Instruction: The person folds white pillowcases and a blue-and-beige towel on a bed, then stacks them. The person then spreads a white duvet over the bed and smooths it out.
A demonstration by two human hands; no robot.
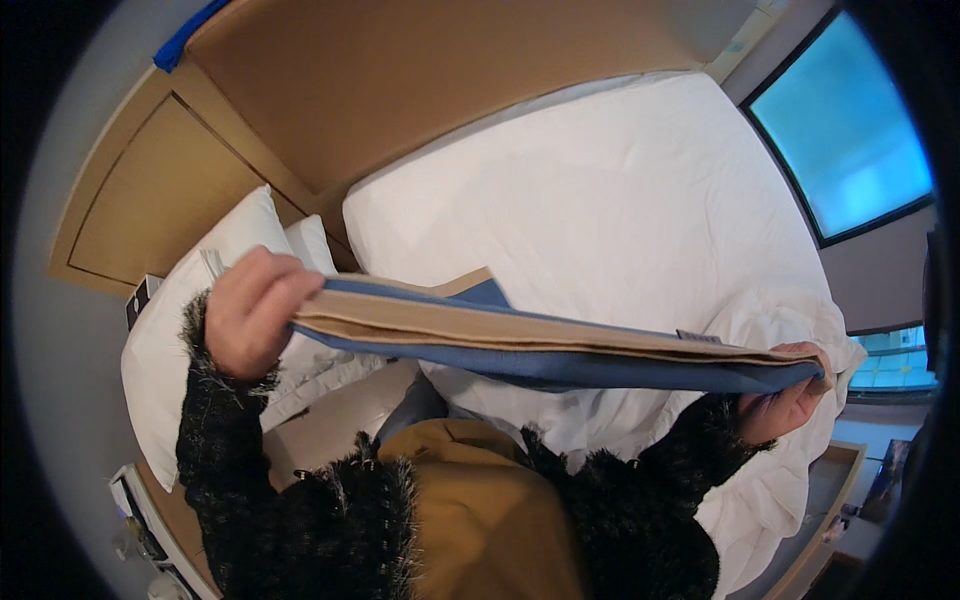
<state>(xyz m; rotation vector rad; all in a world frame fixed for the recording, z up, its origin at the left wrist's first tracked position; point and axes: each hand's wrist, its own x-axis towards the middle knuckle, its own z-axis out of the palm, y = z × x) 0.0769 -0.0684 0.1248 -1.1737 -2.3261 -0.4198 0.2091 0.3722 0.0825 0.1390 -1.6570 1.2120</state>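
Both hands are closed, each w/ one end of a folded cloth (pixel 560 343), blue w/ beige edge bands. The left hand (pixel 255 310) (a bit blurred) curls its fingers over the left end; the right hand (pixel 785 402) grips the right end, fingers bent around it. The cloth is stretched b/w them, approx. straight, in the air in front of the person's body. One blue corner w/ beige border sticks out on its far side, nearer to the left hand, and a small dark label (pixel 697 337) sits on the far edge, near the right hand.

Beyond the cloth is a bed w/ a white sheet (pixel 590 190). White pillows (pixel 240 235) are at left, close to the left hand, w/ a wooden headboard (pixel 130 190) behind. A crumpled white cover (pixel 765 500) lies at right. The person wears a dark shaggy jacket (pixel 225 460) over a mustard top (pixel 480 510).
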